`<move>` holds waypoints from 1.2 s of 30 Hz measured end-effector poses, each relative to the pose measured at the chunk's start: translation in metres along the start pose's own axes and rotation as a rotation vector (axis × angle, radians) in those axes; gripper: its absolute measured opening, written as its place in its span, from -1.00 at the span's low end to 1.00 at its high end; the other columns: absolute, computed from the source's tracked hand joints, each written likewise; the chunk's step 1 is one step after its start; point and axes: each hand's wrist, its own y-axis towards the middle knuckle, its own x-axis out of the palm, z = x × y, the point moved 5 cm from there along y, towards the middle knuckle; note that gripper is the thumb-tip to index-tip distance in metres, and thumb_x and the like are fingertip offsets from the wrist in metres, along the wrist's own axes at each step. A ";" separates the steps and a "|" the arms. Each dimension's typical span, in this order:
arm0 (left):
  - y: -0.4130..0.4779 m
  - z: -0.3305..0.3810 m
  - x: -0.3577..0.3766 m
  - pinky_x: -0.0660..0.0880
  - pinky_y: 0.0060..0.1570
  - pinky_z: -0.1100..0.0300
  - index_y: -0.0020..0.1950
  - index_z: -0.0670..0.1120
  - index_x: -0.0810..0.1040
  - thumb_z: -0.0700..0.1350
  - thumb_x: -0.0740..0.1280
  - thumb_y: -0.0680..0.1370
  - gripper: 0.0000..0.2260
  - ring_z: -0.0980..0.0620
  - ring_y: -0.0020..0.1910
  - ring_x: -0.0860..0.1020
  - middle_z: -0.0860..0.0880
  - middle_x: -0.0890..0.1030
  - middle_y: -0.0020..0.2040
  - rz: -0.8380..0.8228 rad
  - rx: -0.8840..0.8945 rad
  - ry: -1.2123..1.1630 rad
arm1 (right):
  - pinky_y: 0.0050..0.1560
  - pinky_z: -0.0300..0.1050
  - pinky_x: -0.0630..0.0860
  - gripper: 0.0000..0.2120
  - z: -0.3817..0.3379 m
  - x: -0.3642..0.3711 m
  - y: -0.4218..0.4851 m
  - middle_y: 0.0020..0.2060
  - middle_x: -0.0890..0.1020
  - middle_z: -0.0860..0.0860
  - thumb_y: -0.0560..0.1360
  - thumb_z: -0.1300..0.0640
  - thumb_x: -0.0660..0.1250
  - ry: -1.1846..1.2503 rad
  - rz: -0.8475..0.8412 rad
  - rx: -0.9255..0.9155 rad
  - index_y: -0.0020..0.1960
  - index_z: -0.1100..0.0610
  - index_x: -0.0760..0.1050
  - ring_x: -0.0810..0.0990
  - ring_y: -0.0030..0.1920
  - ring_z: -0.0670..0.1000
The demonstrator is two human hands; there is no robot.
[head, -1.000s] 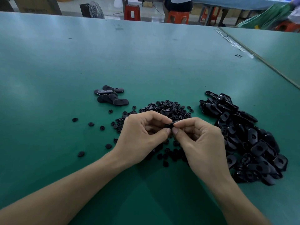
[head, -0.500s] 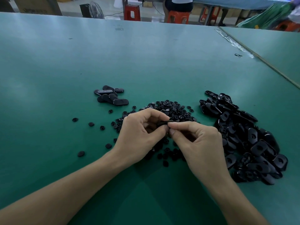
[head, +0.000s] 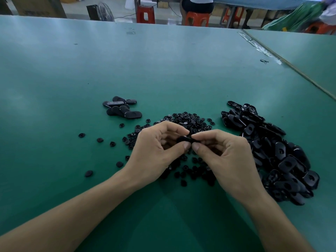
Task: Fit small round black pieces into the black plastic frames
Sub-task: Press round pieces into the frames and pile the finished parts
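My left hand and my right hand meet over the middle of the green table, thumbs nearly touching. Together they pinch one black plastic frame, mostly hidden by my fingers. Whether a round piece sits in it I cannot tell. Beneath and behind my hands lies a heap of small round black pieces. To the right is a large heap of black frames. A small group of frames lies at the left, beyond my left hand.
Single round pieces are scattered left of my hands. A seam with a strip separates a second table at the right. Beyond the far edge stand red stools, a fan and a seated person.
Both hands have stayed over the heap of round pieces, shifting slightly. The frame between my fingertips has turned a little and shows more of its rounded end now.
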 end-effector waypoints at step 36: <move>0.000 0.000 -0.002 0.63 -0.15 0.22 -0.04 0.08 0.73 -0.14 0.54 0.37 -0.80 0.03 -0.24 0.71 -0.02 0.74 -0.20 0.008 -0.034 -0.024 | -0.19 -0.24 0.61 -0.87 0.002 0.002 -0.003 -0.25 0.70 -0.13 0.48 0.20 0.48 -0.036 0.012 0.079 -0.12 -0.03 0.63 0.67 -0.25 -0.12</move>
